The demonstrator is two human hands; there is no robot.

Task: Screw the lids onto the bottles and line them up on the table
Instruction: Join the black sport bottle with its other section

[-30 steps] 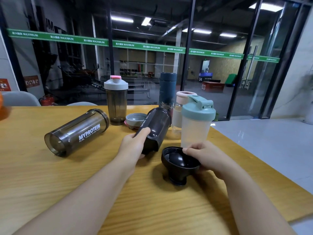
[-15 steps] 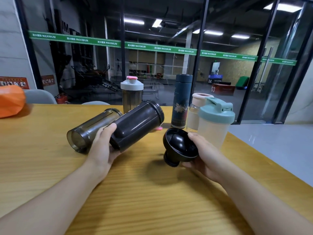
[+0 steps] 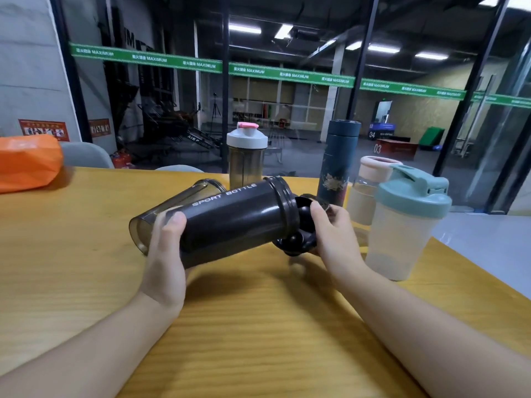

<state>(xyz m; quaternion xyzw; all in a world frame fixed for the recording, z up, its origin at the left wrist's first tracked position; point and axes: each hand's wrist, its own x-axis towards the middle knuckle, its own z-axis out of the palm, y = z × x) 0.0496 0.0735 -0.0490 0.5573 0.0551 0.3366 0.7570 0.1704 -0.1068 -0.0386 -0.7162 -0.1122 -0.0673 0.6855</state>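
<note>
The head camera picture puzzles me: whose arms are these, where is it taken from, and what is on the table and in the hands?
There is no machine here. A person wears a camera on the head, so you look forward and down along their own bare arms. The left hand holds a dark bottle marked SPORT BOTTLE, tipped on its side above the wooden table. The right hand brings a black lid up to its open mouth. Behind it lies a clear smoky bottle without a lid. Standing farther back are four capped bottles: a grey-lidded shaker, a dark blue flask, a pink-capped bottle and a teal-lidded shaker.
</note>
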